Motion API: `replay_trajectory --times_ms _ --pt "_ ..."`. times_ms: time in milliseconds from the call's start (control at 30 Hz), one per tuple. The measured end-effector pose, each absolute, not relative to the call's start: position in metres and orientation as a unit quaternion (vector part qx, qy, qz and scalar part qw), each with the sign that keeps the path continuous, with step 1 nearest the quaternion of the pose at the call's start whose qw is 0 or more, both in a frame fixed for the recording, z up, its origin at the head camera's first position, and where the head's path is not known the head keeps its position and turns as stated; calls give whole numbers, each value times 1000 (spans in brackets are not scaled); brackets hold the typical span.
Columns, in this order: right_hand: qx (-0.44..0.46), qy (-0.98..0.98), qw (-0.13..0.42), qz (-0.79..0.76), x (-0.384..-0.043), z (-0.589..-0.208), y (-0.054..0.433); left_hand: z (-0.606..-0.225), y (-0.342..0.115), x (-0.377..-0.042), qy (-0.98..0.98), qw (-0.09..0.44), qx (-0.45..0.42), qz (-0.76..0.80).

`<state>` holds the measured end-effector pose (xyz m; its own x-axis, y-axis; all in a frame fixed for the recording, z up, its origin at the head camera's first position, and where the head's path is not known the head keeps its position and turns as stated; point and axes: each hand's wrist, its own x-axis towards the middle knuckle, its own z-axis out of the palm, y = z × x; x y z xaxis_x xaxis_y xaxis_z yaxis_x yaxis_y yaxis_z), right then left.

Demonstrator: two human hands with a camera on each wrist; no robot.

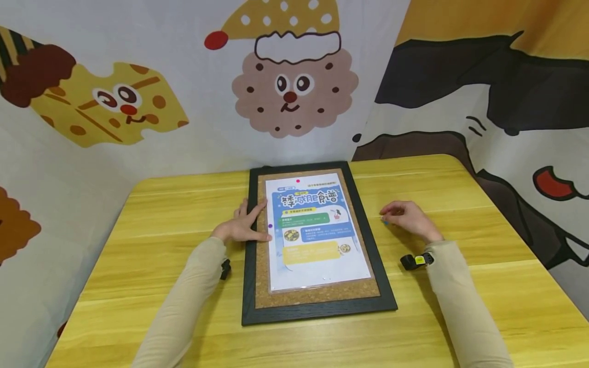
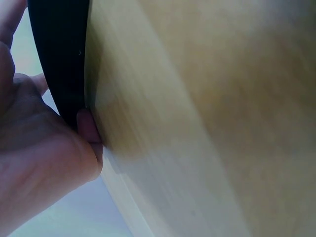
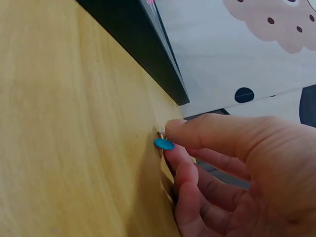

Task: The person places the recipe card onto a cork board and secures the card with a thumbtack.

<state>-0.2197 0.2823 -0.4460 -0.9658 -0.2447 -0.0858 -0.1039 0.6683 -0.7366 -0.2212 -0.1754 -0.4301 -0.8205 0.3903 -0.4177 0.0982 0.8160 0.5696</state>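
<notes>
A sheet printed with Chinese text (image 1: 317, 271) lies on a cork board (image 1: 322, 300) with a black frame (image 1: 317, 307). My left hand (image 1: 240, 226) rests across the frame's left side, fingers spread and thumb reaching onto the sheet's edge. In the left wrist view, a fingertip (image 2: 88, 126) touches the frame's outer side. Right of the board, my right hand (image 1: 407, 219) is low over the table. Its thumb and a curled finger pinch a blue thumbtack (image 3: 164, 143) close to the wood; their exact contact is partly hidden.
A pink tack (image 1: 298, 181) sits at the sheet's top and a purple tack (image 1: 270, 226) on its left edge. The yellow wooden table (image 1: 152, 245) meets a cartoon-printed cloth (image 1: 198, 148) behind the board. Black straps (image 1: 414, 261) are around the wrists.
</notes>
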Motion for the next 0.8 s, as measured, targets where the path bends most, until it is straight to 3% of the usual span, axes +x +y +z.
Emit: replay_trajectory --times_ms 800 --pt "-96 888 93 -440 -220 -443 277 -429 -177 -219 913 270 131 277"
